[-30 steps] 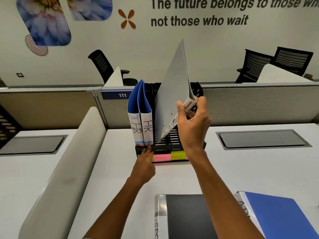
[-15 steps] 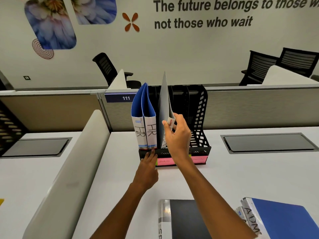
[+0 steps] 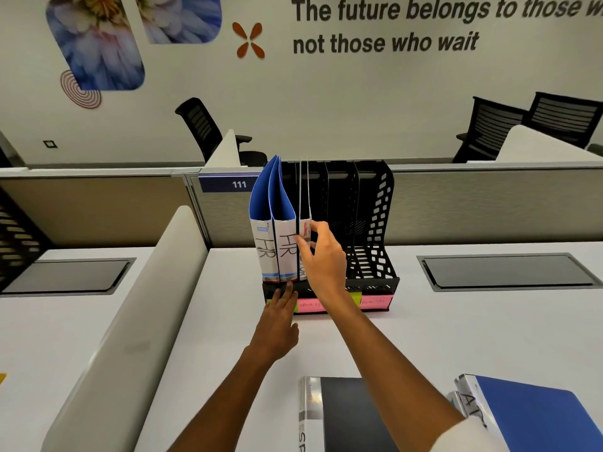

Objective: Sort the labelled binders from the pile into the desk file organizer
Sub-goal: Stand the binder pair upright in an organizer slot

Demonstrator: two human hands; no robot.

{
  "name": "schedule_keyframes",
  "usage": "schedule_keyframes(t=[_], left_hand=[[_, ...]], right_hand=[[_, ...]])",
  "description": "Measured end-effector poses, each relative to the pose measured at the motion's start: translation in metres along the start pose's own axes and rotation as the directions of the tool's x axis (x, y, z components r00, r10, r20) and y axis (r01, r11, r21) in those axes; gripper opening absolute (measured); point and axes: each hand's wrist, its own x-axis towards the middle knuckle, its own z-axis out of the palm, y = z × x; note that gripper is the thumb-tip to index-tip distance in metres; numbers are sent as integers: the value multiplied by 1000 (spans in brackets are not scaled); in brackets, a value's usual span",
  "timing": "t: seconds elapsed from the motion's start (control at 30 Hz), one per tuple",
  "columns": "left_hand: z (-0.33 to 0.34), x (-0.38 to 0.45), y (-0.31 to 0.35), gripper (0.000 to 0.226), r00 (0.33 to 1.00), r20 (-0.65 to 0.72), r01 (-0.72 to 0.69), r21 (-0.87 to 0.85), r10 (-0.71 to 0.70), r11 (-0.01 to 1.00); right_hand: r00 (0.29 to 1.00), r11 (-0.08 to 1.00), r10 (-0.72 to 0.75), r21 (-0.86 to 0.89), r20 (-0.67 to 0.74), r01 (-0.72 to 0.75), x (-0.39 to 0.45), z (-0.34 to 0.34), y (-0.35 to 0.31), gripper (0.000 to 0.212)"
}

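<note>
A black mesh file organizer (image 3: 378, 230) stands at the back of the white desk, with pink and green sticky labels on its front lip. Two blue binders marked HR (image 3: 277, 223) fill its leftmost slots. A grey binder (image 3: 304, 190) stands upright in the slot to their right, and my right hand (image 3: 321, 256) pinches its spine. My left hand (image 3: 281, 308) presses flat against the organizer's front left base. Near me lie a black binder (image 3: 346, 415) and a blue binder (image 3: 535, 415) stacked on another labelled one.
A curved white divider (image 3: 130, 321) runs along the left of the desk. Grey cable hatches (image 3: 505, 270) (image 3: 68, 275) are set into the desktops on both sides. A partition (image 3: 489, 203) closes the back edge, with office chairs beyond it.
The grey binder swung from a raised tilt down into the organizer slot and now stands upright. My right hand followed it down; my left hand stayed on the organizer's base.
</note>
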Motion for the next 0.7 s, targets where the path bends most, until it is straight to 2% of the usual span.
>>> schedule_keyframes(t=[0.17, 0.3, 0.43, 0.6, 0.7], left_hand=[[3, -6, -2, 68, 997, -64, -44, -61, 40, 997], [16, -23, -6, 66, 992, -112, -68, -117, 55, 991], [38, -49, -5, 63, 998, -54, 6, -182, -16, 983], [61, -85, -1, 61, 987, 71, 155, -203, -143, 967], [67, -106, 2, 61, 979, 137, 177, -225, -149, 958]], right_hand=[[985, 998, 22, -56, 171, -13, -19, -6, 21, 48], [956, 995, 63, -96, 286, -37, -52, -15, 40, 51], [923, 989, 130, -112, 363, -95, -103, -24, 61, 51], [871, 953, 273, -237, 408, -188, -167, -42, 88, 48], [849, 931, 346, -261, 400, -256, -200, -59, 100, 45]])
